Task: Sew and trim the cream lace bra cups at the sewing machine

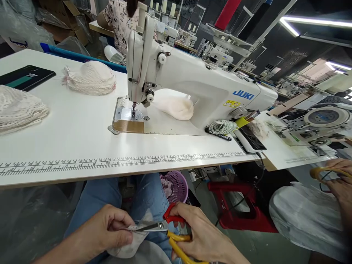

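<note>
My left hand (115,229) pinches the edge of a small piece of thin white fabric (134,244) above my lap. In my right hand (202,233) is a pair of scissors (155,226) with one red and one yellow handle loop. Their blades point left and lie at the fabric's edge, close to my left fingertips. How far the blades are parted is hard to make out. Behind the hands stands a white sewing machine (198,69) on the table (82,139), with a bundle of cream material (178,108) under its arm.
Stacks of white lace pieces (90,79) and a dark phone-like object (26,77) lie on the table's left. A pen (222,137) and coiled cord (222,127) sit on the right. Below are a purple basket (178,185) and red stand (242,209). Another person's hand (341,179) holds yellow-handled scissors.
</note>
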`<state>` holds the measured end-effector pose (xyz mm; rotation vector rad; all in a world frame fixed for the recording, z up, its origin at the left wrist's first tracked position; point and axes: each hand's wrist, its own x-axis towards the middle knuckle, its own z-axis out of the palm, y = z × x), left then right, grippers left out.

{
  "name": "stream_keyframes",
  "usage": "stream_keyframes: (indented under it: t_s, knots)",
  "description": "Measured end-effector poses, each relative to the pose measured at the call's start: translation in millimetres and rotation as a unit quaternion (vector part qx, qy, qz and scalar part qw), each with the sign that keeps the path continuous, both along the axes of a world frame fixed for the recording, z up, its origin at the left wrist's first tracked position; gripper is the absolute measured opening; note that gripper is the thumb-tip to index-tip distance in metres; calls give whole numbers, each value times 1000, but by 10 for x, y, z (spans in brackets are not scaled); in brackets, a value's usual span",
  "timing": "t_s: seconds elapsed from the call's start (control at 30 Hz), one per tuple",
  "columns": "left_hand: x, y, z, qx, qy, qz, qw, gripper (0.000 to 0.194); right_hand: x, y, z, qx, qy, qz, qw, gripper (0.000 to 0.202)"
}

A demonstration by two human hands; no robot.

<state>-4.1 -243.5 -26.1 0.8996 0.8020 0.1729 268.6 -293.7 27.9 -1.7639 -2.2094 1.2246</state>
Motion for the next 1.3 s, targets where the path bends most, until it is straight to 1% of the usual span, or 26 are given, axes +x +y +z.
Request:
stream_keyframes:
  t_s: [0.1,0.23,0.43,0.6,0.67,0.73,0.83,0.9,1.0,1.1,1.2,1.3]
  knots:
    - [14,11,23,4,0,-15,1000,40,0,-15,-33,-10,8,4,1000,40]
    - [19,9,20,7,16,-15,1000,39,-6,-24,-58,-10,11,7,1000,39]
    - [26,11,9,22,32,-12,999,43,-29,18,-25,-20,-10,17,1000,32]
    - [32,18,68,39,61,-16,997,46,-32,9,-3,-57,-23,-1,998,27]
    - [32,20,98,44,69,-20,996,45,-9,-29,-38,-70,-24,-16,997,28]
    - [31,19,114,47,69,-19,996,43,35,-83,-108,-75,-15,-20,997,30]
    - [33,12,113,50,74,1,996,40,111,-159,-228,-61,7,-8,998,34]
    - [40,5,115,53,81,16,995,40,133,-179,-264,-46,9,-3,999,33]
    - [59,2,145,48,89,17,995,38,90,-137,-211,-35,-12,-4,999,30]
    - [77,-5,171,50,87,9,995,36,-2,-45,-108,-30,-23,14,999,35]
    - [80,-37,142,59,91,22,994,34,-64,30,-57,-16,-20,25,999,35]
    - [74,-69,82,59,95,39,993,36,-80,60,-58,-6,-10,44,999,37]
